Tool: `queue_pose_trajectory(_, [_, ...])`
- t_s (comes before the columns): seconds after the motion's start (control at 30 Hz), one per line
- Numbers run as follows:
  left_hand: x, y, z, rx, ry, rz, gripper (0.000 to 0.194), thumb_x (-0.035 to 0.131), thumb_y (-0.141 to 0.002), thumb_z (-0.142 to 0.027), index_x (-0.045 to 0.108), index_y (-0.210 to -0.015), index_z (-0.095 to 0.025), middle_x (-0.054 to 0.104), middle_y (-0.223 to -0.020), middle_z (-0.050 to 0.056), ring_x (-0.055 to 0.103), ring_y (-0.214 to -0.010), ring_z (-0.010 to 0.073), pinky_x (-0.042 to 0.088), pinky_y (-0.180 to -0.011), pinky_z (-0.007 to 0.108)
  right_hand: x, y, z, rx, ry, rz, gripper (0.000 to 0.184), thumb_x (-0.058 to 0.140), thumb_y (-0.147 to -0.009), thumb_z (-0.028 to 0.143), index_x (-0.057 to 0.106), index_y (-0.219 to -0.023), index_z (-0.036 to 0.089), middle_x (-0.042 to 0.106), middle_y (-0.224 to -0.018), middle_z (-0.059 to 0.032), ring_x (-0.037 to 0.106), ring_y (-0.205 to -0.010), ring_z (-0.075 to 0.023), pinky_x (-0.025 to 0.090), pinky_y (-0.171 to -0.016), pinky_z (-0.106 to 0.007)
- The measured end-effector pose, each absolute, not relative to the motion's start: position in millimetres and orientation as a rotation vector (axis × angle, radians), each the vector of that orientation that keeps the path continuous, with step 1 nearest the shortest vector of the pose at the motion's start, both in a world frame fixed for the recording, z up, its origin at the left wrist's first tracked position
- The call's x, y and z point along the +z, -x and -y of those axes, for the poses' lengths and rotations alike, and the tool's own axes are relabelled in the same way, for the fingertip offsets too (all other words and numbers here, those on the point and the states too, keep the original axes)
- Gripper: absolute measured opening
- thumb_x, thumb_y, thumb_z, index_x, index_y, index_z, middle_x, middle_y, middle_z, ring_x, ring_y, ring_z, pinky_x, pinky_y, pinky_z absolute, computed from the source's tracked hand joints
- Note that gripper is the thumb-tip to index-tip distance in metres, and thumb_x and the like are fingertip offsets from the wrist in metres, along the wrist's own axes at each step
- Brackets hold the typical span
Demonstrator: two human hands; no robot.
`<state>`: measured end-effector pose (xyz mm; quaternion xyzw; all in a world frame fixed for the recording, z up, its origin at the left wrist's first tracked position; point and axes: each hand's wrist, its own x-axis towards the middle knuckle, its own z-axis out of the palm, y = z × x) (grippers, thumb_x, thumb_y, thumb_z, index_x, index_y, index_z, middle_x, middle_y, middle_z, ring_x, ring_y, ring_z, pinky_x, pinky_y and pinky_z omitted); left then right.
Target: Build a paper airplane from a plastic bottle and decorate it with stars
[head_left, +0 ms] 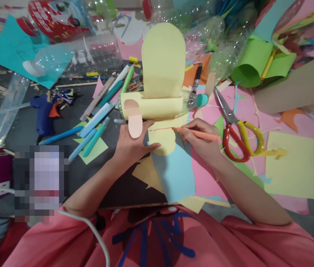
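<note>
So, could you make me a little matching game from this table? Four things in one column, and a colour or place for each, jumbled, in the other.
Things:
1. Scissors
2. Glue gun
3. Orange pen
4. Paper-wrapped bottle

Colours and places:
A. Held in the right hand
B. Ends in a teal cap
C. Handles in red and yellow
D. Dark blue body

Right pairs: 1-C, 2-D, 3-A, 4-B
</note>
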<state>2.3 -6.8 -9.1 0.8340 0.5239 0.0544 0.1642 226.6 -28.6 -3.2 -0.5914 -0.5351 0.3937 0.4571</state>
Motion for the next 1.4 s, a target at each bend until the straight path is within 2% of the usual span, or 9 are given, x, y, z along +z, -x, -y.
queue_pose_trajectory(0.27, [-8, -4, 7, 0.14, -2.397, -1.496, 0.063, 0.062, -0.092, -0.058, 0.051, -0.143, -0.023, 0.066, -0.135, 0.009, 0.06, -0.118, 0.0307, 0.037, -0.104, 0.042, -3, -225, 30, 0.906, 1.451, 1.407, 0.014, 0.067, -0.082, 0.027, 0.064, -0.07, 0.02, 0.06, -0.059, 0.0036, 0.05, -0.052, -0.0102, 0.037, -0.05, -0.025])
queue_pose_trajectory(0.5, [-6, -7, 4, 0.084, -2.298, -1.527, 0.062, 0.067, -0.088, -0.056, 0.053, -0.141, -0.027, 0.065, -0.135, 0.008, 0.057, -0.12, 0.0303, 0.037, -0.104, 0.04, 1, -222, 33, 0.863, 1.431, 1.47, 0.016, 0.065, -0.083, 0.024, 0.063, -0.068, 0.021, 0.061, -0.059, 0.0026, 0.049, -0.051, -0.0101, 0.037, -0.049, -0.025])
queue_pose_trajectory(0.73, [0, -10, 1, 0.057, -2.232, -1.558, 0.064, 0.071, -0.085, -0.056, 0.056, -0.14, -0.028, 0.065, -0.134, 0.008, 0.057, -0.121, 0.0317, 0.038, -0.106, 0.042, 2, -217, 35, 0.922, 1.404, 1.547, 0.023, 0.064, -0.084, 0.031, 0.06, -0.064, 0.021, 0.057, -0.055, 0.0028, 0.048, -0.05, -0.0104, 0.036, -0.049, -0.026])
queue_pose_trajectory(1.1, [1, -6, 1, 0.064, -2.298, -1.483, 0.069, 0.073, -0.083, -0.054, 0.053, -0.142, -0.025, 0.063, -0.136, 0.01, 0.056, -0.126, 0.034, 0.037, -0.109, 0.044, 5, -210, 40, 0.905, 1.321, 1.632, 0.021, 0.061, -0.085, 0.025, 0.058, -0.065, 0.021, 0.053, -0.056, 0.004, 0.044, -0.049, -0.0084, 0.036, -0.049, -0.025])
queue_pose_trajectory(1.4, [3, -5, -1, 0.07, -2.279, -1.453, 0.067, 0.073, -0.083, -0.051, 0.054, -0.14, -0.023, 0.064, -0.135, 0.012, 0.055, -0.127, 0.034, 0.036, -0.11, 0.044, 8, -202, 48, 0.93, 1.388, 1.731, 0.021, 0.057, -0.086, 0.026, 0.06, -0.065, 0.022, 0.064, -0.06, -0.0013, 0.057, -0.056, -0.0135, 0.044, -0.055, -0.028])
